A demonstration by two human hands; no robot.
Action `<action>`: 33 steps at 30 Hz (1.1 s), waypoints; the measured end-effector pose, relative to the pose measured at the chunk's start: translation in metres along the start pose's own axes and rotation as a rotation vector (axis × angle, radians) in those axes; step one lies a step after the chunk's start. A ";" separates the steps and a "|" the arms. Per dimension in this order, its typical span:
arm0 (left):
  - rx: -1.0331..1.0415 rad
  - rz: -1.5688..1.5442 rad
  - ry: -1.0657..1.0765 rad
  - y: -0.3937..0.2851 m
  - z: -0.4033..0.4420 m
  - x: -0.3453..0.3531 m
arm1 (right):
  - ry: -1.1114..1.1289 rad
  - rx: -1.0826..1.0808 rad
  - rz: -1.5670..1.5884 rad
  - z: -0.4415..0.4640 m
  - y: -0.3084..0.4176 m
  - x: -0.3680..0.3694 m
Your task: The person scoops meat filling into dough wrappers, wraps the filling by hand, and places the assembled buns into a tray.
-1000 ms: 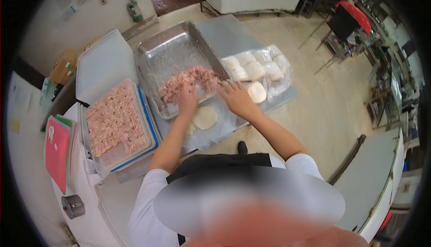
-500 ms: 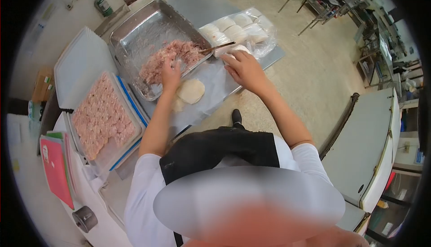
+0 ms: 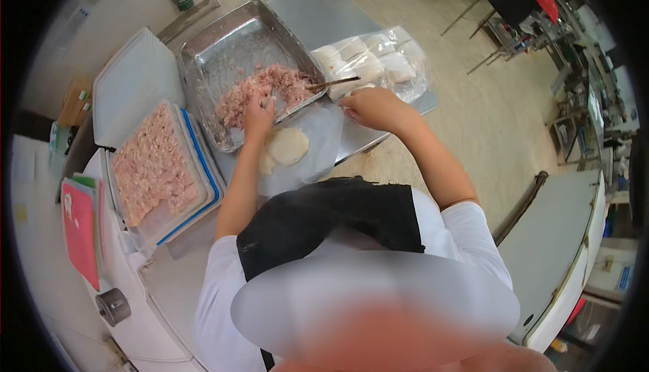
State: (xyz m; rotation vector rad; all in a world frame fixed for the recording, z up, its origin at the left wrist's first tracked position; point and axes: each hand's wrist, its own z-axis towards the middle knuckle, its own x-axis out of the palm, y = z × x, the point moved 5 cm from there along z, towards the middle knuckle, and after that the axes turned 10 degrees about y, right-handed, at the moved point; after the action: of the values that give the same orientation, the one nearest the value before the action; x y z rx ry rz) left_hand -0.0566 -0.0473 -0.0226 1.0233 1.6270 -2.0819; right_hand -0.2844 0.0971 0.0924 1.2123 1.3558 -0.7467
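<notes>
My left hand (image 3: pixel 259 118) is at the near edge of the metal tray (image 3: pixel 203 41), fingers curled beside the minced meat (image 3: pixel 247 91). A small pale bit shows at its fingertips, too small to name. My right hand (image 3: pixel 380 110) is closed, knuckles up, at the near edge of the plastic-wrapped stacks of pale dough rounds (image 3: pixel 368 64). A white piece shows just behind it; what its fingers hold is hidden. A thin brown stick (image 3: pixel 338 82) leans out of the meat over the tray rim. Flat round dough wrappers (image 3: pixel 289 146) lie on a clear sheet (image 3: pixel 321 139) between my hands.
Left of the tray stands a lidded-type box (image 3: pixel 159 162) filled with minced meat, beside an upright pale plastic lid (image 3: pixel 138 88). Pink and green boards (image 3: pixel 80 233) and a metal cup (image 3: pixel 113 306) are at far left. A white chest (image 3: pixel 551 243) stands at right.
The camera view has shifted slightly. My right hand's fingers, stretched out over the edge of the wrapped stacks before, are now curled in. My left hand stays by the meat.
</notes>
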 end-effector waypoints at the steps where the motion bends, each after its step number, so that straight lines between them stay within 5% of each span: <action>1: 0.009 -0.018 -0.033 -0.001 -0.002 -0.001 | 0.036 -0.004 0.011 0.000 -0.007 0.002; 6: 0.087 0.022 -0.289 0.004 -0.003 -0.004 | 0.109 -0.070 0.042 0.001 -0.032 -0.009; 15: -0.097 0.110 -0.363 -0.004 -0.006 -0.012 | 0.228 -0.295 0.031 0.010 -0.053 -0.004; 27: -0.208 0.193 -0.387 -0.001 -0.005 -0.010 | 0.061 -0.402 0.032 0.008 -0.069 -0.013; 33: -0.251 0.073 -0.171 0.031 0.002 0.002 | 0.197 -0.331 -0.034 0.025 -0.062 -0.023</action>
State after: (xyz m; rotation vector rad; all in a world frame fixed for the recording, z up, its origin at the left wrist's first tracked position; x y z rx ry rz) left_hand -0.0396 -0.0587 -0.0462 0.7871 1.6847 -1.8074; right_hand -0.3382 0.0517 0.0972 1.0186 1.5937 -0.4114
